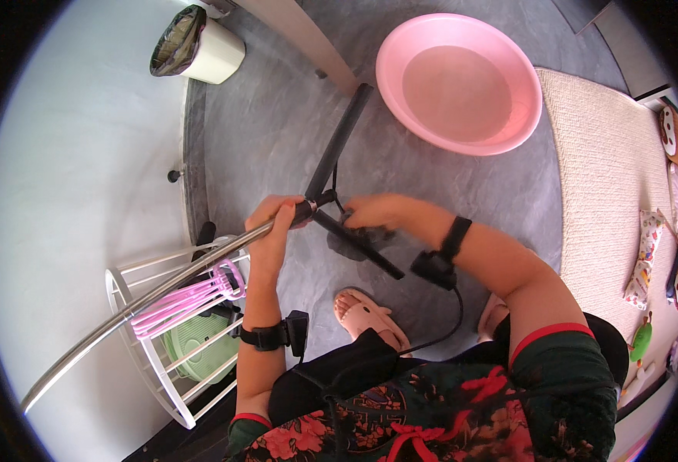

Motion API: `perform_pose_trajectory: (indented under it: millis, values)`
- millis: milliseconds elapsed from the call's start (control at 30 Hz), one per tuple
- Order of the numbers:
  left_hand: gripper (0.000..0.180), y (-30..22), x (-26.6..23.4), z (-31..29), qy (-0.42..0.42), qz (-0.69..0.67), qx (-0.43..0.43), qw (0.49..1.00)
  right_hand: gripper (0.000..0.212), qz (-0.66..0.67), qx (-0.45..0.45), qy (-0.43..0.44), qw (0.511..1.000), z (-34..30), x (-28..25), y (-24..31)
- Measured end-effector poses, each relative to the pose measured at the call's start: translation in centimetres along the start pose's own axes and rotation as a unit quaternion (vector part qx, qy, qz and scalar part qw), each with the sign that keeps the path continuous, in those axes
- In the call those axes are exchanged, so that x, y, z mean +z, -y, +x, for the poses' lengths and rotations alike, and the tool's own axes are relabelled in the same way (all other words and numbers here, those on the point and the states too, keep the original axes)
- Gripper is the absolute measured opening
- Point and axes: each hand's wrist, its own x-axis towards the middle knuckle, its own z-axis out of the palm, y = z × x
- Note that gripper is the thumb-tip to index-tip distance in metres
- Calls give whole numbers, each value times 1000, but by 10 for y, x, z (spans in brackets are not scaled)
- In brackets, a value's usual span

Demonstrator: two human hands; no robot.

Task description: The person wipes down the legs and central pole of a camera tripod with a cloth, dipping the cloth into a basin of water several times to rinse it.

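My left hand [268,231] is closed around the metal pole of a floor squeegee [171,291], close to its head. The pole runs down to the left past the rack. A long black crossbar [340,142] forms the head, tilted and held above the floor. My right hand [373,212] is at the head's underside, slightly blurred, with a dark grey cloth [354,242] bunched in it. The crossbar's lower arm hides part of that cloth and some of my fingers.
A pink basin [520,115] of cloudy water stands ahead on the grey floor. To its right lies a beige mat [597,169]. At the left are a white bin [219,54] and a white rack [154,369] with pink hangers [181,304] and a green basket [196,346].
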Motion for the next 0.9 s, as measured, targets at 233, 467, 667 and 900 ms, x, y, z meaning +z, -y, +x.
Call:
perform_pose_trajectory:
  millis: [233,467,667,900]
  values:
    - [23,-7,2,3,37,-24,-77,996,34,35,-71,-122,989,2,0,1]
    - [25,-15,-7,-1,76,-8,-77,994,45,48,-63,60,995,-10,-28,-12]
    - [26,-44,-25,-5,110,16,-23,994,44,135,-49,36,989,-13,-44,-31]
    - [26,-63,-25,-13,137,59,14,989,36,352,-116,31,928,17,-24,-15]
